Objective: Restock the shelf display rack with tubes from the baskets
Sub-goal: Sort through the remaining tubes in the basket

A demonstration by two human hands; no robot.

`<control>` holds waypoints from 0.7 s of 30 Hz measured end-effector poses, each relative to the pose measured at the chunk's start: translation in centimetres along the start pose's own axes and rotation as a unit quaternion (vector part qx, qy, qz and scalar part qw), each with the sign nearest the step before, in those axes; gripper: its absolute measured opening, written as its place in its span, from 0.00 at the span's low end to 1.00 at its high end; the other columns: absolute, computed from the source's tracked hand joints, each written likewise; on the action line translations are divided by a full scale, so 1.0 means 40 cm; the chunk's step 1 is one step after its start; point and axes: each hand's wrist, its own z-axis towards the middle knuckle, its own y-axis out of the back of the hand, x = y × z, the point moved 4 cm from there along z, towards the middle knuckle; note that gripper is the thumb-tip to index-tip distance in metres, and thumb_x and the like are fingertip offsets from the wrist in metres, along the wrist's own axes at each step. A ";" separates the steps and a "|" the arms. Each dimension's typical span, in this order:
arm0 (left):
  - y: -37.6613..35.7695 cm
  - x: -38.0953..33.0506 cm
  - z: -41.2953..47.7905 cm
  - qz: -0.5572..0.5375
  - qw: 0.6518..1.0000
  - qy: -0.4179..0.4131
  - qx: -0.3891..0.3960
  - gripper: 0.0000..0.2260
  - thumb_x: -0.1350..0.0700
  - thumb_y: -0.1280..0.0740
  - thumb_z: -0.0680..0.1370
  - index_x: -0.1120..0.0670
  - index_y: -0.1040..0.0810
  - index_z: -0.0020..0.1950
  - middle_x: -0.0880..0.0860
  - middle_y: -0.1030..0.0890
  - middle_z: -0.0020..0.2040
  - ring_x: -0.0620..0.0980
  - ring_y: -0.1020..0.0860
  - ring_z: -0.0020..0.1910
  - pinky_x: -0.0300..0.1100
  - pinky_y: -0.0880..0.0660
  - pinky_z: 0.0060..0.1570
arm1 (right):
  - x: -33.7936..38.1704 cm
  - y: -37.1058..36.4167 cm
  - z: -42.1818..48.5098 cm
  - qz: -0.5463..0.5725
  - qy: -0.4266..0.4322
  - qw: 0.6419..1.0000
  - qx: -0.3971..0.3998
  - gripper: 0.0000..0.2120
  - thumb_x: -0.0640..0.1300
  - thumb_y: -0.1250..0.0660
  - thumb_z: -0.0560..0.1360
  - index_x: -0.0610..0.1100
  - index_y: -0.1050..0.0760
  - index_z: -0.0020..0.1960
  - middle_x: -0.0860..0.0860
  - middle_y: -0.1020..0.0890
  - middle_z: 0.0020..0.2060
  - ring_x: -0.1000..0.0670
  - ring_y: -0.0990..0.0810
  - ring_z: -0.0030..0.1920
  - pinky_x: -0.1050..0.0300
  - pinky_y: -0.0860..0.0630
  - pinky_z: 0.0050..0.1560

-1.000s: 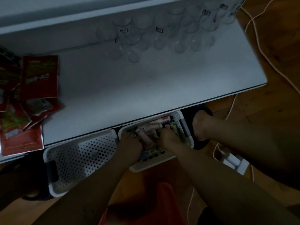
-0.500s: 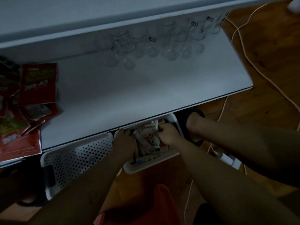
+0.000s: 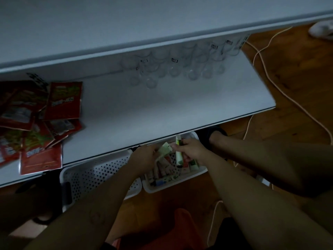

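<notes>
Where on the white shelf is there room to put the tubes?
The bare stretch of the shelf in front of the clear glasses and right of the red packets, out to its right corner. The left end is crowded with packets, the back with glasses.

No words or numbers can be read here, because it is too dark and blurry. The red packets (image 3: 62, 101) on the white shelf (image 3: 162, 109) have big white letters on the front, but the letters are just smudges. Some of the clear glasses (image 3: 191, 76) at the back of the shelf have a small dark sticker (image 3: 174, 60), and its print is too tiny to read. The tubes (image 3: 163, 170) in the basket (image 3: 180, 188) have colored print. So do the pale green tube (image 3: 164, 149) in the left hand (image 3: 144, 156) and the white and green tube (image 3: 179, 157) in the right hand (image 3: 191, 149). None of it can be made out.
</notes>
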 end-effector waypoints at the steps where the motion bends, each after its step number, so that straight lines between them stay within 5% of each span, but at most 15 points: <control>1: 0.006 -0.001 -0.009 -0.044 0.999 0.009 -0.007 0.11 0.53 0.43 0.82 0.57 0.25 0.55 0.54 0.23 0.44 0.53 0.25 0.42 0.41 0.34 0.39 | 0.011 0.002 -0.013 0.002 0.008 1.000 -0.002 0.22 0.57 0.32 0.74 0.39 0.22 0.56 0.51 0.26 0.32 0.52 0.28 0.32 0.59 0.31 0.32; 7: 0.061 -0.006 -0.054 -0.237 0.969 0.049 -0.045 0.10 0.62 0.46 0.82 0.57 0.31 0.41 0.54 0.30 0.34 0.50 0.33 0.32 0.40 0.39 0.30 | 0.087 -0.006 -0.095 0.056 0.008 0.998 0.014 0.20 0.55 0.37 0.78 0.39 0.23 0.58 0.45 0.21 0.42 0.48 0.23 0.38 0.54 0.26 0.42; 9: 0.082 -0.014 -0.069 -0.373 0.920 0.104 -0.059 0.10 0.62 0.47 0.82 0.60 0.29 0.46 0.57 0.28 0.35 0.52 0.31 0.30 0.38 0.34 0.28 | 0.108 -0.014 -0.117 0.072 0.012 0.997 0.027 0.22 0.57 0.36 0.77 0.39 0.22 0.58 0.41 0.19 0.49 0.44 0.20 0.44 0.51 0.26 0.46; 13: 0.102 -0.020 -0.107 -0.596 0.784 0.171 -0.018 0.18 0.45 0.49 0.83 0.59 0.29 0.52 0.55 0.28 0.34 0.49 0.34 0.26 0.39 0.37 0.27 | 0.167 -0.028 -0.164 0.025 0.079 0.995 0.048 0.21 0.57 0.34 0.76 0.40 0.22 0.55 0.47 0.21 0.42 0.51 0.24 0.40 0.57 0.29 0.43; 16: 0.128 -0.029 -0.135 -0.631 0.766 0.120 0.037 0.20 0.37 0.43 0.78 0.55 0.32 0.47 0.51 0.32 0.31 0.46 0.39 0.26 0.40 0.42 0.28 | 0.195 -0.030 -0.182 -0.024 0.109 0.994 0.002 0.23 0.60 0.31 0.72 0.39 0.22 0.52 0.45 0.20 0.50 0.46 0.22 0.52 0.54 0.28 0.49; 21: 0.137 -0.019 -0.164 -0.659 0.744 0.105 0.028 0.19 0.41 0.39 0.78 0.56 0.28 0.55 0.55 0.22 0.39 0.48 0.29 0.29 0.41 0.32 0.32 | 0.209 -0.043 -0.211 -0.008 0.118 0.993 0.012 0.15 0.52 0.31 0.75 0.40 0.26 0.41 0.47 0.28 0.31 0.49 0.29 0.30 0.56 0.29 0.33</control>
